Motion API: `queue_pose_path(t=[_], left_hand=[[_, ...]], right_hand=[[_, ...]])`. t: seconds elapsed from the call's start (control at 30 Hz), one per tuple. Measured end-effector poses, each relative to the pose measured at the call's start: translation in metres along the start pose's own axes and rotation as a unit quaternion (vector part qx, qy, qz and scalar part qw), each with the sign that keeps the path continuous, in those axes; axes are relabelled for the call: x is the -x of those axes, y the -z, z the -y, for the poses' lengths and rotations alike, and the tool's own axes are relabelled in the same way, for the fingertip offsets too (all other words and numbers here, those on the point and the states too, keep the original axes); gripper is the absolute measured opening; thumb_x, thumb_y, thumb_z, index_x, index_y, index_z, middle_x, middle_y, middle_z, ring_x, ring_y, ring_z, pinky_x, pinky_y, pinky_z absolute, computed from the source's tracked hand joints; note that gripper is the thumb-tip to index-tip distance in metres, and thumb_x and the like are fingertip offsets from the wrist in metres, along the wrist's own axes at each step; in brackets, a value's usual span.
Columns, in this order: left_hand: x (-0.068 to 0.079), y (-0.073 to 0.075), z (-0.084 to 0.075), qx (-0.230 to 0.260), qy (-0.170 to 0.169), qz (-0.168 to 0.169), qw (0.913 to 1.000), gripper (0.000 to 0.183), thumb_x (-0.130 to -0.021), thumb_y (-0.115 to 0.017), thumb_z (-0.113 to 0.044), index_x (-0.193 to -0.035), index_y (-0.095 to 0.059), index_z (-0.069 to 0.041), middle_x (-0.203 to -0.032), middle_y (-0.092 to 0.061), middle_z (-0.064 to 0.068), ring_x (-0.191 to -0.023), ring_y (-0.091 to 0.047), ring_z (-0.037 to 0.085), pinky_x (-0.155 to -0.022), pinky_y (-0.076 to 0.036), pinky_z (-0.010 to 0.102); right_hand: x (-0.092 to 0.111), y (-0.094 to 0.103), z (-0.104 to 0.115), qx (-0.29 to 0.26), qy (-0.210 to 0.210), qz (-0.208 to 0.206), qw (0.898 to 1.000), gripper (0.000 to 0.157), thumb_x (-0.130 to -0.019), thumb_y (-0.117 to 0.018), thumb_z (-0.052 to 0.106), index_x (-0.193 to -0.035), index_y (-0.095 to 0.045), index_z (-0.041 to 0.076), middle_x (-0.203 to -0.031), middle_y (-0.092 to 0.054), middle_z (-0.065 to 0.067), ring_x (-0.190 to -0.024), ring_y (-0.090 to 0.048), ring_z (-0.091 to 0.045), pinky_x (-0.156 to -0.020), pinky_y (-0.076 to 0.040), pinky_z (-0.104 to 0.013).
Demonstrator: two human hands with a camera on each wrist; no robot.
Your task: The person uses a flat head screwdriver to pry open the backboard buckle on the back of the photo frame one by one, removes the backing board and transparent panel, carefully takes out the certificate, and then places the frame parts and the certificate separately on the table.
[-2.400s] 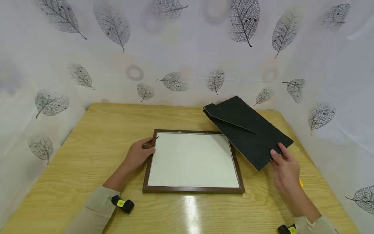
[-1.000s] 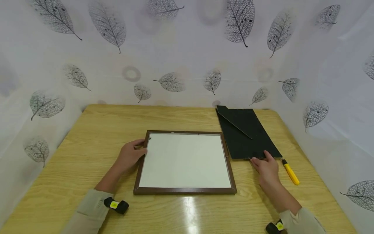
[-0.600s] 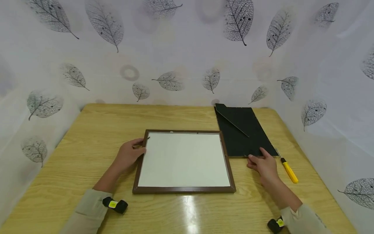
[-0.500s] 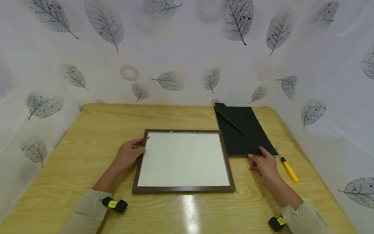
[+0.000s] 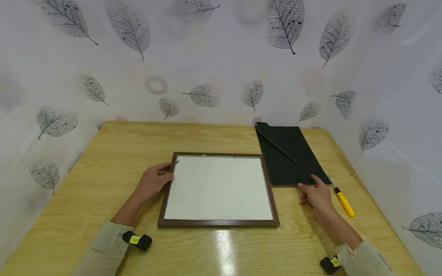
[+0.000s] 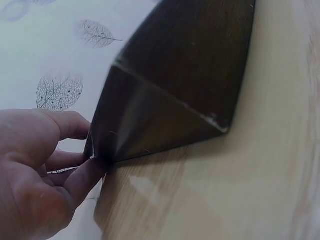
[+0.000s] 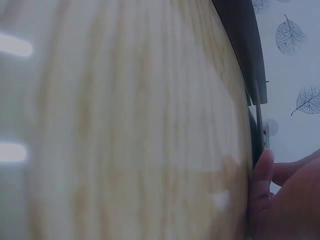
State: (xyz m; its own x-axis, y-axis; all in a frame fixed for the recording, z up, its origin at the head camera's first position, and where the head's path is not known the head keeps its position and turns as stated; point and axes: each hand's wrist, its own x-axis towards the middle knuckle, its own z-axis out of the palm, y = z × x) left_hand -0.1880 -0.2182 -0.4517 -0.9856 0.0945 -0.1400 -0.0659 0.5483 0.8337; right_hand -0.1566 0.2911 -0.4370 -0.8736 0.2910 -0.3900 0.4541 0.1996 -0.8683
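Observation:
A brown picture frame [image 5: 221, 223] lies on the wooden table, a plain white panel [image 5: 217, 188] filling it. My left hand [image 5: 152, 184] grips its left side, thumb on the near edge; the left wrist view shows the fingertips pinching the frame's dark corner [image 6: 150, 110]. To the right, a black backing board [image 5: 288, 170] with a slanting stand flap [image 5: 274, 140] lies flat. At its front edge rests my right hand [image 5: 319, 195], index finger on the board and thumb at the edge. The right wrist view shows the thumb [image 7: 262, 167] against the board's edge.
A screwdriver with a yellow handle [image 5: 345, 205] lies right of the board, its shaft beside the board's corner. Leaf-patterned white sheeting [image 5: 214, 69] closes off the back and sides of the table [image 5: 138, 142].
My right hand has lowered the black backing board from the air onto the table at the right and shifted it slightly leftward, uncovering the screwdriver's shaft. My left hand keeps its grip.

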Motion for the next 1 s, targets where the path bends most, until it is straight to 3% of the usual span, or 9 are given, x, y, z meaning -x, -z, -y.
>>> queue_pose_path(t=[0.37, 0.47, 0.57, 0.7, 0.8, 1.0], left_hand=[[0.000, 0.001, 0.001, 0.011, -0.006, 0.005, 0.9999, 0.058, -0.101, -0.059, -0.022, -0.152, -0.042, 0.000, -0.143, -0.054, 0.023, -0.119, -0.059, 0.034, -0.096, -0.051, 0.044], [0.000, 0.001, 0.003, 0.015, -0.003, 0.006, 0.9999, 0.059, -0.101, -0.059, -0.023, -0.152, -0.042, 0.000, -0.141, -0.055, 0.023, -0.118, -0.060, 0.033, -0.096, -0.051, 0.042], [0.000, 0.001, 0.004, 0.017, -0.004, 0.005, 0.9998, 0.059, -0.101, -0.059, -0.023, -0.152, -0.041, 0.000, -0.140, -0.056, 0.023, -0.118, -0.060, 0.033, -0.096, -0.051, 0.042], [0.000, 0.000, 0.006, 0.021, -0.007, 0.002, 0.9998, 0.058, -0.101, -0.058, -0.023, -0.152, -0.042, -0.001, -0.141, -0.056, 0.023, -0.118, -0.059, 0.034, -0.097, -0.051, 0.044], [0.001, -0.001, 0.008, 0.025, -0.003, 0.002, 0.9997, 0.058, -0.101, -0.058, -0.024, -0.153, -0.042, -0.003, -0.144, -0.054, 0.022, -0.121, -0.058, 0.035, -0.099, -0.050, 0.045], [0.002, -0.001, 0.011, 0.023, -0.007, 0.003, 0.9997, 0.060, -0.102, -0.058, -0.028, -0.155, -0.040, -0.006, -0.148, -0.050, 0.022, -0.125, -0.055, 0.036, -0.101, -0.048, 0.048]], right_hand=[[0.006, -0.002, 0.002, 0.003, -0.008, -0.009, 1.000, 0.081, -0.103, -0.057, 0.024, -0.164, -0.004, 0.010, -0.088, -0.060, 0.001, -0.060, -0.062, -0.012, -0.061, -0.061, -0.031], [0.008, -0.006, 0.004, 0.025, 0.008, -0.006, 1.000, 0.076, -0.104, -0.055, 0.028, -0.163, -0.011, 0.010, -0.095, -0.057, -0.001, -0.062, -0.062, -0.012, -0.062, -0.061, -0.031], [0.012, -0.014, 0.008, 0.068, 0.051, -0.006, 0.996, 0.071, -0.104, -0.053, 0.033, -0.162, -0.019, 0.010, -0.104, -0.053, -0.005, -0.068, -0.060, -0.012, -0.064, -0.060, -0.029], [0.019, -0.032, 0.015, 0.160, 0.146, -0.010, 0.976, 0.066, -0.104, -0.051, 0.039, -0.159, -0.029, 0.008, -0.120, -0.050, -0.011, -0.089, -0.058, -0.018, -0.071, -0.055, -0.029], [0.026, -0.051, 0.021, 0.213, 0.208, -0.006, 0.954, 0.063, -0.105, -0.050, 0.040, -0.156, -0.034, 0.007, -0.133, -0.048, -0.016, -0.109, -0.054, -0.026, -0.085, -0.051, -0.039], [0.043, -0.102, 0.033, 0.261, 0.282, 0.040, 0.922, 0.053, -0.104, -0.056, 0.032, -0.150, -0.045, 0.009, -0.149, -0.043, -0.015, -0.135, -0.045, -0.036, -0.108, -0.041, -0.057]])
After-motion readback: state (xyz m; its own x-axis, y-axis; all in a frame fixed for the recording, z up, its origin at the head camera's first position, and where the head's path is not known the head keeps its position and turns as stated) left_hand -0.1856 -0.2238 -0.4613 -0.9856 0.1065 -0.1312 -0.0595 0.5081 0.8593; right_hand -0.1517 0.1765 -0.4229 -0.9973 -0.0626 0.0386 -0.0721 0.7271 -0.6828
